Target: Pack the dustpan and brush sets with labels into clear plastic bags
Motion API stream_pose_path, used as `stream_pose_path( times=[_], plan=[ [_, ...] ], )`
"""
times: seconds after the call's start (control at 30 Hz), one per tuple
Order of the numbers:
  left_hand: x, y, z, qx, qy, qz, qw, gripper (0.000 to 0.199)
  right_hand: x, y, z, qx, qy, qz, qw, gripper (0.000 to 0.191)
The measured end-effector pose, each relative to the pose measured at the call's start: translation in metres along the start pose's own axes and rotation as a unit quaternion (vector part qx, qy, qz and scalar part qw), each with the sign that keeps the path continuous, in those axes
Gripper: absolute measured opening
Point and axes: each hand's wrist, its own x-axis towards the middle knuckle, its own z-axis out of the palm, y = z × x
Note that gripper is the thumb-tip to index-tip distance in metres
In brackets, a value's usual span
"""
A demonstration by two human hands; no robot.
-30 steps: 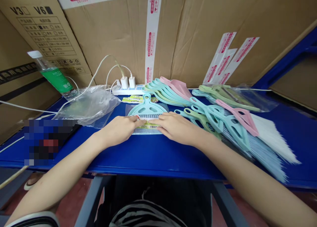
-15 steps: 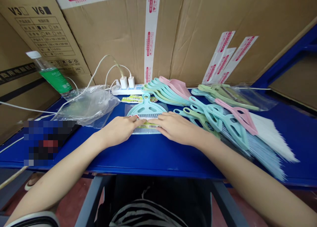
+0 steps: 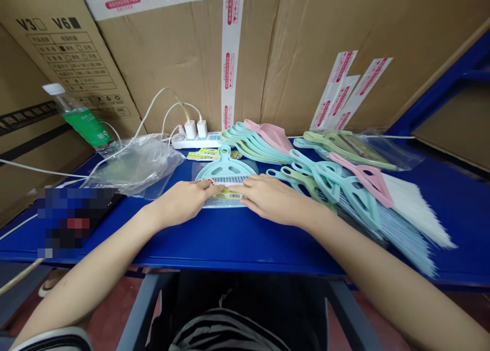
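A light-blue dustpan (image 3: 225, 163) with a grey-bristled brush (image 3: 229, 179) lies flat on the blue table in a clear plastic bag. A yellow label card (image 3: 230, 196) shows at its near side. My left hand (image 3: 186, 200) rests on the package's left side, fingers stretched inward over the card. From the right, my right hand (image 3: 270, 198) lies on it likewise, its thumb towards the near edge. The two index fingertips almost meet above the card. Both hands press from on top; neither visibly wraps round anything. Part of the brush is hidden under the fingers.
Stacked dustpans (image 3: 256, 144) lie behind, with loose brushes (image 3: 356, 195) at right and bagged dustpans (image 3: 350, 147) beyond. At left are crumpled plastic bags (image 3: 140, 162), a green-labelled bottle (image 3: 86, 124) and cables. A power strip (image 3: 197, 141) sits against cardboard boxes (image 3: 184, 60).
The whole view has shifted slightly. Both hands keep the same place on the bagged dustpan, and nothing else has visibly moved.
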Motion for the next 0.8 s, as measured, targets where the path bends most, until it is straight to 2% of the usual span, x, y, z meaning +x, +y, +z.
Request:
stream_pose_path(
  times=[0.4, 0.6, 0.8],
  plan=[
    [-0.0008, -0.0002, -0.0008, -0.016, 0.016, 0.010, 1.000, 0.051, -0.0007, 0.0004, -0.0011, -0.002, 0.004, -0.005, 1.000, 0.036],
    [-0.0003, -0.0002, -0.0015, -0.014, -0.001, 0.004, 1.000, 0.050, 0.0006, 0.0004, -0.0032, 0.011, -0.013, 0.003, 1.000, 0.033],
    [-0.0009, -0.0002, -0.0005, -0.005, 0.012, 0.009, 1.000, 0.051, -0.0006, 0.0025, -0.0012, 0.015, 0.004, -0.007, 1.000, 0.031]
  ],
)
